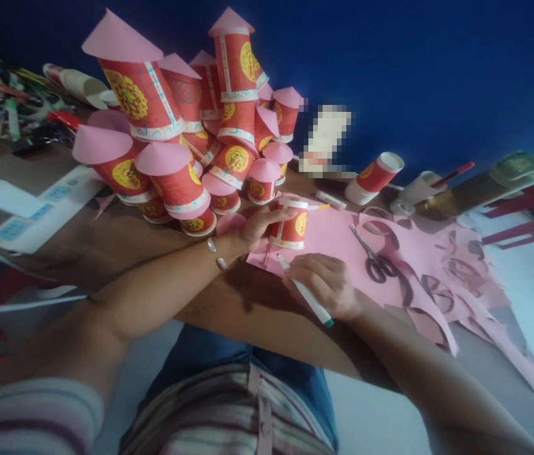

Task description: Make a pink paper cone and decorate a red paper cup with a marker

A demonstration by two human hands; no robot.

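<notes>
My left hand (260,226) is wrapped round the side of a red paper cup (288,235) with a yellow emblem. The cup rests on a sheet of pink paper (328,230). In my right hand (326,284) is a white marker pen (311,300) with a green end, its tip pointing up and left toward the cup's base. A small gap shows between the tip and the cup. Scissors (375,258) with dark handles lie on the pink paper, right of my hands.
Red cups with pink paper cones (167,164) are piled behind and left. Pink paper scraps (466,272) cover the right side. A white power strip (43,212) lies left. A red cup stack (375,179) and a glass jar (494,183) stand at the back right.
</notes>
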